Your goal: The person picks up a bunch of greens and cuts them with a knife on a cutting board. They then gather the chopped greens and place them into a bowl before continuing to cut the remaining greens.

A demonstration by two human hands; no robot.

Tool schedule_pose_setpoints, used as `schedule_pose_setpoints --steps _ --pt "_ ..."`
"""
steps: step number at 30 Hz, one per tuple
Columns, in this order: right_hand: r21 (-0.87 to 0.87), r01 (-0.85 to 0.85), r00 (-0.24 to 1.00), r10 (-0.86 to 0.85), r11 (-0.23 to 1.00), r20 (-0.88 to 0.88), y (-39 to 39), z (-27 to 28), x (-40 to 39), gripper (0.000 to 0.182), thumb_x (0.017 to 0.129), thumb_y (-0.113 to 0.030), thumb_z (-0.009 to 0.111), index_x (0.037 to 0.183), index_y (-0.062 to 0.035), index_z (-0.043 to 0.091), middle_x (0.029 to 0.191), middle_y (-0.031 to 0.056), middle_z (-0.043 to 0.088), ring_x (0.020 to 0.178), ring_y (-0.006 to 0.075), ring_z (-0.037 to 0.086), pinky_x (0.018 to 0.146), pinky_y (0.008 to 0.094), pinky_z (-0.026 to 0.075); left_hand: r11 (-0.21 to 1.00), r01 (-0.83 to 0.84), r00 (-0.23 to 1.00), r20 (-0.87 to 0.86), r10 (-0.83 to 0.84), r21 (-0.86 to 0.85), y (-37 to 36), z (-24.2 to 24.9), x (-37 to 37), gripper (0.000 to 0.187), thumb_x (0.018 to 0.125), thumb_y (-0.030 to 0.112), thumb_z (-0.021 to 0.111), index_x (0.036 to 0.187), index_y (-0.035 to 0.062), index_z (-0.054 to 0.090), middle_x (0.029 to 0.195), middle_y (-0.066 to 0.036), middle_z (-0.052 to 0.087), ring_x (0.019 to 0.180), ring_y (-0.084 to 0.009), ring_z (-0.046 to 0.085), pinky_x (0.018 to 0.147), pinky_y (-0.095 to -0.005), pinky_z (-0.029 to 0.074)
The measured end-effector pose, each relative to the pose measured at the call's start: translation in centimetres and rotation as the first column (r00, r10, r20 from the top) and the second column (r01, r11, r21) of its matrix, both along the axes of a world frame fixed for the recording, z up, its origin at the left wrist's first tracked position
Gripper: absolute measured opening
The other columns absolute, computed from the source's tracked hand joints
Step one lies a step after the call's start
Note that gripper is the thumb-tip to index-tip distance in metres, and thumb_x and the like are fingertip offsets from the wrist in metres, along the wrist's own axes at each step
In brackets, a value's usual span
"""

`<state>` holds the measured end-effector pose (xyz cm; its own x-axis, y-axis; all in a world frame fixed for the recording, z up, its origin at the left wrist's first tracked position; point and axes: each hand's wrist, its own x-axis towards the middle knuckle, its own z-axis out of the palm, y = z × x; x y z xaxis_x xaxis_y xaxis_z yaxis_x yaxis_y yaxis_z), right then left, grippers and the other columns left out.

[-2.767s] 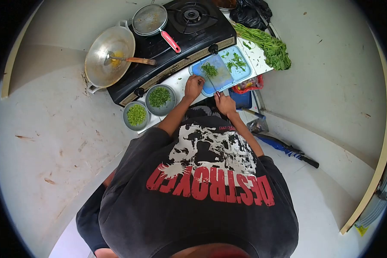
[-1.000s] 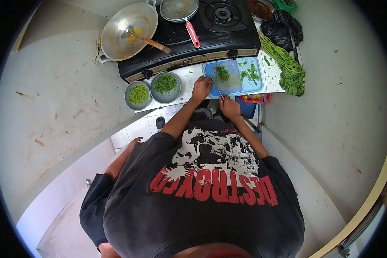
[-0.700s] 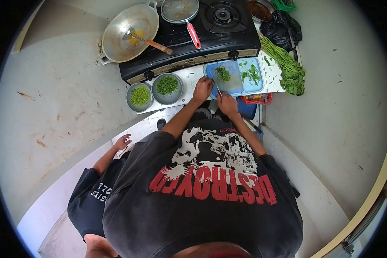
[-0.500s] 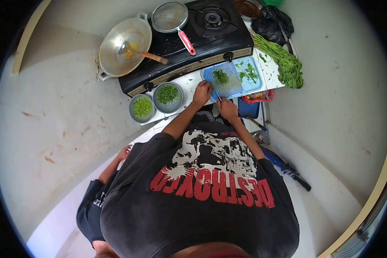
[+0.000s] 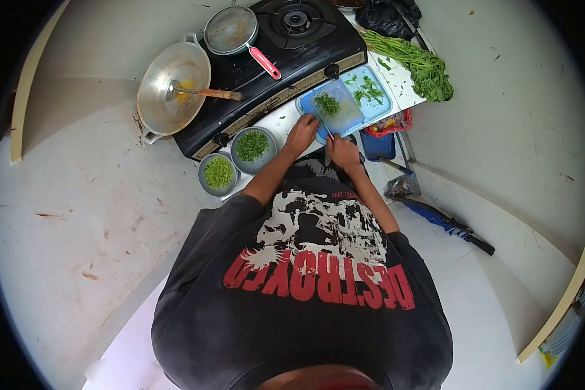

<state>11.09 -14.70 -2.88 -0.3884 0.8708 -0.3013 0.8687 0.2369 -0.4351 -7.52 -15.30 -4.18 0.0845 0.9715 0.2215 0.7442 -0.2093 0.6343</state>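
Observation:
My right hand (image 5: 344, 153) is closed around the handle of a knife (image 5: 328, 132), whose blade slants up and left over the near edge of a blue cutting board (image 5: 348, 118). My left hand (image 5: 302, 133) is at the board's left edge, fingers bent together close to the blade tip. What those fingers grip, if anything, is too small to make out. A small heap of chopped green herbs (image 5: 326, 103) lies on the board, just beyond both hands. The board rests on a light blue tray (image 5: 385, 110) with loose leaf pieces (image 5: 369, 91) on its right side.
Left of my hands stand a bowl of dark chopped greens (image 5: 253, 146) and a bowl of paler chopped greens (image 5: 218, 173). Behind is a black gas stove (image 5: 273, 65) with a wok (image 5: 151, 97) and a red-handled strainer (image 5: 231, 29). Leafy stalks (image 5: 429, 75) lie at right.
The view has turned, so the stove and counter sit farther left and higher at the right. The other person at lower left is out of view. Both hands stay beside the board, knife still held.

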Motion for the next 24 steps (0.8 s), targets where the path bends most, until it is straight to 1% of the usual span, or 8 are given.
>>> schedule_pose_setpoints --steps 1,4,7,13,16,21,22,24 --pt "-0.003 0.007 1.000 -0.007 1.000 -0.008 -0.1 -0.1 0.0 0.045 0.101 -0.043 0.046 0.098 -0.0004 0.061 0.077 0.0265 0.069 0.075 0.0456 0.069 0.071 0.0544 0.056 1.000 0.024 1.000 -0.017 -0.024 0.016 0.0 -0.1 -0.1 0.012 0.086 0.003 0.066 0.097 -0.0012 0.068 0.094 -0.016 0.060 0.090 -0.0360 0.062 0.080 -0.0443 0.052" --pt "-0.010 0.009 1.000 -0.010 1.000 -0.028 -0.3 -0.2 0.6 0.045 0.101 -0.042 0.046 0.097 -0.0003 0.061 0.075 0.0266 0.068 0.074 0.0455 0.069 0.070 0.0548 0.055 1.000 -0.018 0.995 0.096 0.019 -0.017 -0.1 -0.2 -0.1 0.011 0.083 0.000 0.067 0.094 -0.0022 0.069 0.093 -0.016 0.061 0.086 -0.0352 0.064 0.077 -0.0422 0.053" --pt "-0.014 -0.015 1.000 0.014 1.000 -0.026 -0.6 0.7 0.9 0.044 0.101 -0.042 0.047 0.097 0.0002 0.061 0.075 0.0271 0.068 0.073 0.0455 0.069 0.070 0.0552 0.055 0.987 -0.095 0.956 0.265 0.127 -0.130 -0.1 0.0 0.2 0.010 0.081 0.000 0.068 0.090 -0.0030 0.069 0.090 -0.017 0.063 0.079 -0.0324 0.066 0.073 -0.0389 0.054" --pt "-0.009 -0.038 0.999 0.038 0.999 -0.006 -0.6 0.3 -0.1 0.044 0.101 -0.040 0.048 0.098 0.0012 0.061 0.076 0.0270 0.069 0.074 0.0456 0.069 0.070 0.0547 0.056 0.958 -0.160 0.930 0.289 0.227 -0.239 0.3 0.1 0.5 0.007 0.079 0.000 0.068 0.086 -0.0025 0.070 0.083 -0.016 0.064 0.075 -0.0296 0.068 0.071 -0.0379 0.054" --pt "0.001 -0.040 0.999 0.040 0.999 -0.009 -0.2 -0.1 -0.5 0.045 0.101 -0.041 0.047 0.097 0.0016 0.061 0.077 0.0280 0.068 0.075 0.0462 0.069 0.070 0.0547 0.056 0.955 -0.214 0.917 0.293 0.269 -0.206 0.3 -0.1 0.8 0.008 0.080 0.000 0.068 0.087 -0.0025 0.070 0.084 -0.015 0.065 0.073 -0.0282 0.067 0.070 -0.0371 0.055" --pt "-0.043 -0.027 1.000 0.027 0.999 0.002 -0.6 0.5 0.3 0.047 0.101 -0.042 0.046 0.096 0.0025 0.061 0.079 0.0304 0.067 0.077 0.0475 0.068 0.071 0.0558 0.055 0.917 -0.282 0.889 0.281 0.360 -0.282 0.6 -0.4 1.1 0.010 0.081 0.001 0.068 0.090 -0.0025 0.071 0.085 -0.015 0.067 0.074 -0.0251 0.069 0.072 -0.0341 0.056" --pt "-0.051 -0.034 0.999 0.035 0.998 0.013 -0.8 0.5 0.8 0.046 0.101 -0.042 0.046 0.097 0.0022 0.061 0.079 0.0296 0.068 0.077 0.0465 0.069 0.071 0.0551 0.055 0.904 -0.298 0.881 0.276 0.384 -0.307 0.7 -0.1 1.1 0.011 0.081 0.001 0.068 0.091 -0.0021 0.071 0.085 -0.015 0.067 0.075 -0.0251 0.069 0.072 -0.0341 0.056" --pt "-0.068 -0.049 0.998 0.051 0.996 0.035 -1.0 0.6 1.8 0.046 0.101 -0.041 0.046 0.099 0.0016 0.062 0.081 0.0279 0.069 0.077 0.0447 0.070 0.073 0.0539 0.056 0.919 -0.290 0.891 0.276 0.361 -0.267 0.6 -0.6 1.1 0.011 0.083 0.001 0.067 0.092 -0.0017 0.071 0.087 -0.016 0.067 0.075 -0.0244 0.069 0.072 -0.0345 0.056"
